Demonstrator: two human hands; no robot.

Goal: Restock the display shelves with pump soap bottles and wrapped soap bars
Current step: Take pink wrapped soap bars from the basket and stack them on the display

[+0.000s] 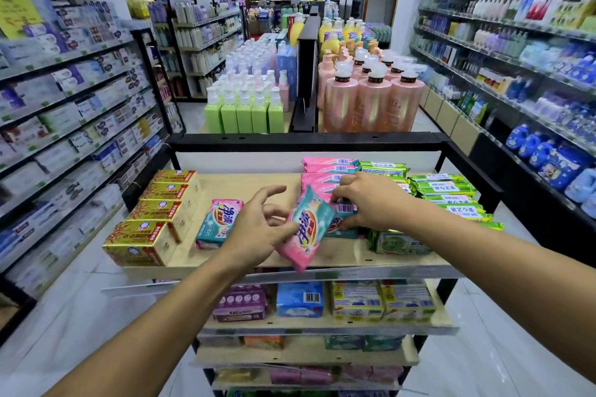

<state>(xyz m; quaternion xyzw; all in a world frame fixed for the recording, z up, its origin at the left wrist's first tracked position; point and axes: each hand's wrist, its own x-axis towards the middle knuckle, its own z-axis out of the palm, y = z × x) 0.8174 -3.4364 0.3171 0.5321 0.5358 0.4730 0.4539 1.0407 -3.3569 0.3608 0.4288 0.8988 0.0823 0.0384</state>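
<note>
Two hands work over the top shelf (245, 182) at mid-frame. Nearest, the left hand (258, 232) grips the lower end of a pink-and-teal soap bar (309, 229), which is tilted with its bottom edge past the shelf's front lip. Just right of it, the right hand (367, 203) presses its fingers onto a teal bar (343, 219) lying on the shelf; whether it grips that bar I cannot tell. One more teal bar (219, 222) stands left of the left hand. Four gold boxes (151, 219) run in a row along the shelf's left side. Pink bars (329, 167) are stacked behind the right hand, with green bars (448, 193) at right. Beyond the shelf, five green pump bottles (245, 113) stand in a front row at upper centre, and three large pink pump bottles (371, 106) to their right.
</note>
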